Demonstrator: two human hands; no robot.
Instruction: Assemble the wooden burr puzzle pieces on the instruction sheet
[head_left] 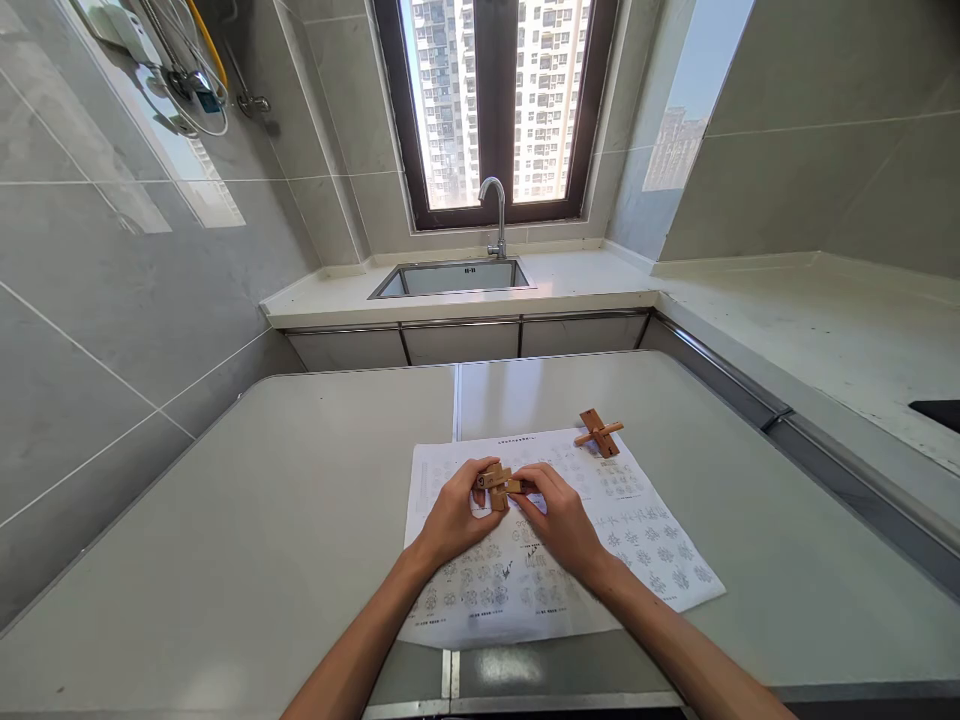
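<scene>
My left hand (459, 510) is closed around a partly joined wooden burr puzzle (495, 482), made of several notched brown sticks. A single short wooden puzzle piece (517, 486) is pinched between the thumb and fingers of my right hand (559, 515), against the right side of the cluster. Whether that piece sits in a notch is too small to tell. Both hands are over a printed instruction sheet (645, 540) covered in small line diagrams. At the sheet's upper right corner lie more wooden pieces (599, 433), flat ones with a thin stick across them.
The sheet lies on a pale table (315, 520) with a seam down its middle. Beyond the table is a white counter (585, 275) with a sink (454, 278) and a faucet (499, 215) below a window. A black object (937, 411) rests on the right counter.
</scene>
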